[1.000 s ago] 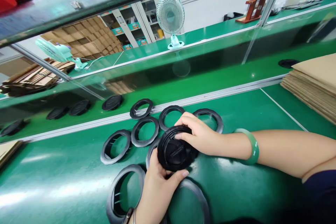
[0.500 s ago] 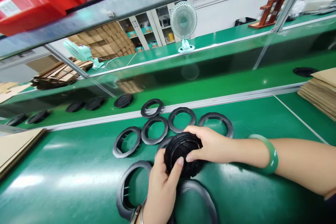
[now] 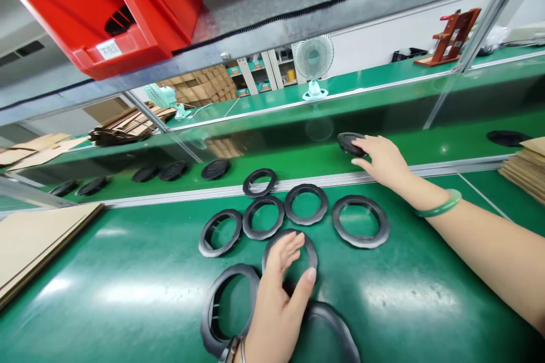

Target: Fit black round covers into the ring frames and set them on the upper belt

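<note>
My right hand point(image 3: 381, 161), wearing a green bangle, reaches over the green belt point(image 3: 293, 156) behind the bench. Its fingers lie over the right edge of a round black vented part point(image 3: 351, 143), with the thumb below; whether the part rests on the belt is unclear. My left hand point(image 3: 281, 289) is empty, fingers and thumb apart, above a black ring point(image 3: 312, 247) that it partly covers. Other black rings lie near it: one on the left point(image 3: 209, 306), one in front point(image 3: 340, 326), and several behind, among them a ring point(image 3: 361, 244) on the right.
Several black round parts point(image 3: 215, 169) sit along the belt. Flat cardboard point(image 3: 51, 238) lies at left, and a cardboard stack point(image 3: 525, 167) at right. A red bin point(image 3: 149, 17) is on the overhead shelf. A fan point(image 3: 314, 62) stands beyond the clear panel.
My right hand has carried the black round part away from my left hand, forward to the belt. The left hand has let go of it and opened. The view has shifted.
</note>
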Tool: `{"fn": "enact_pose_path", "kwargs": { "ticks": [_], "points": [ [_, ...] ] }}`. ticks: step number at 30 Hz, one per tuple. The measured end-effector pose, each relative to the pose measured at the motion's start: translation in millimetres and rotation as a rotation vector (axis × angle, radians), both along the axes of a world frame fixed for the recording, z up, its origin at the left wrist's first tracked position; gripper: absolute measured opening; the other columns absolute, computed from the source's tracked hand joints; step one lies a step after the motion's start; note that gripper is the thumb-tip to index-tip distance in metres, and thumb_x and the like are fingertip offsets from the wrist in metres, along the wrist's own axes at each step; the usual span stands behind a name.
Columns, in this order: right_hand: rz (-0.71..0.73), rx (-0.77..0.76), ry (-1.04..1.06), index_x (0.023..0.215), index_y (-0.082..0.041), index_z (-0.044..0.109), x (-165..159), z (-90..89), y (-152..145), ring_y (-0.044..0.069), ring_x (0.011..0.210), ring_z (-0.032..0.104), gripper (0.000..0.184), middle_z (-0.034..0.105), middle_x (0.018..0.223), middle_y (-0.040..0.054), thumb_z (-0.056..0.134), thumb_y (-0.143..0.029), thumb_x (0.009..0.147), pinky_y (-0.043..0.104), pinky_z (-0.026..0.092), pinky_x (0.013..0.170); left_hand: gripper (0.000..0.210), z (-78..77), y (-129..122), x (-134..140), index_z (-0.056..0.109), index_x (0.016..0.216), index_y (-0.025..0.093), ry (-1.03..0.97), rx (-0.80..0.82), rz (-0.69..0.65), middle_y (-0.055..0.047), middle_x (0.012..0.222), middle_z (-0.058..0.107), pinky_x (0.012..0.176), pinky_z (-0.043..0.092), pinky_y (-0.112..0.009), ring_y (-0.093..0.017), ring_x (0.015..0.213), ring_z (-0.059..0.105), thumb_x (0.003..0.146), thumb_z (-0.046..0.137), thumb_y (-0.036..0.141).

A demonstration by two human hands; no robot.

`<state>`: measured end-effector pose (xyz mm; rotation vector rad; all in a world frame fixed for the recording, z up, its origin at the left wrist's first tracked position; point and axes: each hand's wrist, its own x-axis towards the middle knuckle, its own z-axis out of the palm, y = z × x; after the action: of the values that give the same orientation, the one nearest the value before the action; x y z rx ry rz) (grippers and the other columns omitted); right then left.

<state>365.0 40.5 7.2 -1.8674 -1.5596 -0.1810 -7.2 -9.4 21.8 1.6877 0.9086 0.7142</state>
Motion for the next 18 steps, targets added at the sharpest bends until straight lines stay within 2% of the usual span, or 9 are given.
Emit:
{"fn": "enact_pose_path", "kwargs": {
  "ticks": [2, 3, 6, 9, 11, 14, 16, 18],
  "points": [
    [-0.019, -0.211, -0.092, 0.136, -0.012, 0.058, 27, -21.7, 9, 0.038, 0.139, 0.033, 0.047, 0.047, 0.143, 0.0137, 0.064, -0.030, 0.093, 0.061, 0.021, 0.117, 0.046, -2.2, 2, -2, 0.045, 0.139, 0.026, 0.052, 0.019, -0.007, -0.009, 0.145, 0.049, 0.116, 0.038, -0.041, -0.025, 0.135, 0.046, 0.099, 0.056, 0.045],
    [-0.028, -0.243, -0.093, 0.138, -0.011, 0.057, 34, -31.2, 12, 0.037, 0.141, 0.031, 0.047, 0.045, 0.145, 0.0134, 0.061, -0.031, 0.096, 0.063, 0.019, 0.118, 0.044, -2.6, 3, -2, 0.048, 0.137, 0.026, 0.076, 0.021, -0.003, -0.009, 0.144, 0.050, 0.117, 0.038, -0.042, -0.025, 0.135, 0.047, 0.098, 0.055, 0.046],
    [-0.029, -0.148, -0.064, 0.136, -0.009, 0.059, 39, -48.2, 19, 0.033, 0.139, 0.036, 0.042, 0.050, 0.141, 0.0123, 0.056, -0.032, 0.100, 0.057, 0.026, 0.119, 0.046, 2.9, 12, -4, 0.054, 0.132, 0.025, 0.153, 0.021, 0.046, -0.009, 0.142, 0.052, 0.114, 0.040, -0.044, -0.027, 0.131, 0.050, 0.095, 0.057, 0.052],
    [-0.039, -0.063, -0.049, 0.128, -0.009, 0.066, 35, -49.1, 23, 0.031, 0.133, 0.044, 0.036, 0.057, 0.132, 0.0115, 0.061, -0.028, 0.097, 0.049, 0.034, 0.117, 0.051, 20.3, 32, -2, 0.058, 0.127, 0.024, 0.244, 0.073, 0.062, -0.009, 0.136, 0.057, 0.106, 0.046, -0.042, -0.028, 0.122, 0.056, 0.089, 0.060, 0.058],
    [-0.057, -0.017, -0.041, 0.123, -0.010, 0.069, 34, -45.6, 24, 0.031, 0.128, 0.050, 0.030, 0.062, 0.125, 0.0112, 0.063, -0.025, 0.097, 0.047, 0.038, 0.115, 0.055, 34.6, 57, 4, 0.059, 0.125, 0.023, 0.308, 0.143, 0.053, -0.009, 0.129, 0.061, 0.099, 0.050, -0.041, -0.027, 0.114, 0.060, 0.085, 0.061, 0.060],
    [-0.086, 0.039, -0.037, 0.115, -0.013, 0.073, 31, -40.1, 23, 0.030, 0.119, 0.057, 0.022, 0.066, 0.117, 0.0106, 0.069, -0.022, 0.095, 0.044, 0.043, 0.111, 0.057, 49.5, 112, 20, 0.059, 0.124, 0.022, 0.451, 0.294, 0.068, -0.010, 0.119, 0.066, 0.091, 0.051, -0.041, -0.028, 0.099, 0.065, 0.082, 0.060, 0.061],
    [-0.094, 0.058, -0.040, 0.112, -0.013, 0.073, 30, -37.7, 22, 0.027, 0.115, 0.059, 0.020, 0.067, 0.114, 0.0099, 0.074, -0.020, 0.094, 0.041, 0.045, 0.109, 0.051, 51.8, 152, 35, 0.062, 0.114, 0.019, 0.569, 0.400, 0.119, -0.012, 0.112, 0.068, 0.094, 0.049, -0.044, -0.031, 0.096, 0.065, 0.079, 0.063, 0.056],
    [-0.093, 0.065, -0.046, 0.112, -0.013, 0.072, 29, -36.7, 23, 0.025, 0.113, 0.060, 0.020, 0.067, 0.112, 0.0090, 0.076, -0.021, 0.094, 0.041, 0.046, 0.107, 0.040, 49.1, 187, 50, 0.062, 0.094, 0.017, 0.598, 0.434, 0.153, -0.015, 0.098, 0.069, 0.096, 0.045, -0.050, -0.039, 0.100, 0.063, 0.074, 0.067, 0.051]
  ]
}}
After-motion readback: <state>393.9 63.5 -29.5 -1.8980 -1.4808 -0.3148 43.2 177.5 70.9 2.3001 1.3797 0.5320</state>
